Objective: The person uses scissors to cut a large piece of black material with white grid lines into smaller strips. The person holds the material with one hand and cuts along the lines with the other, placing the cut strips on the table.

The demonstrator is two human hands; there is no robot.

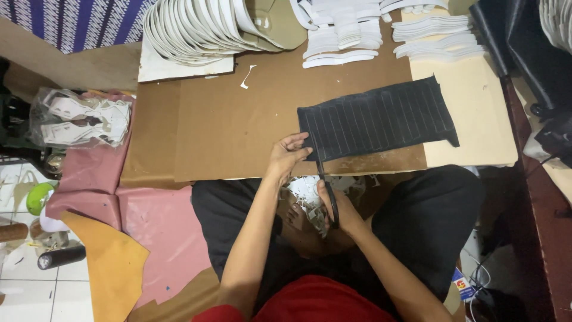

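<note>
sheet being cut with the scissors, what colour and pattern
Black sheet with thin parallel lines, clearest in the head view.

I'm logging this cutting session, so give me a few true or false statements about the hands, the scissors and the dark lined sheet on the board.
1. The right hand holds black-handled scissors. True.
2. The left hand rests on the stack of white curved cut-outs. False: it pinches the left edge of the black rectangular sheet with pale parallel lines; the stack lies at the board's far side.
3. The lined sheet lies on a brown cardboard board. True.
4. The scissors cut at the sheet's right end. False: the blades meet its lower left edge, beside the left hand.
5. White scraps lie in the person's lap. True.
</note>
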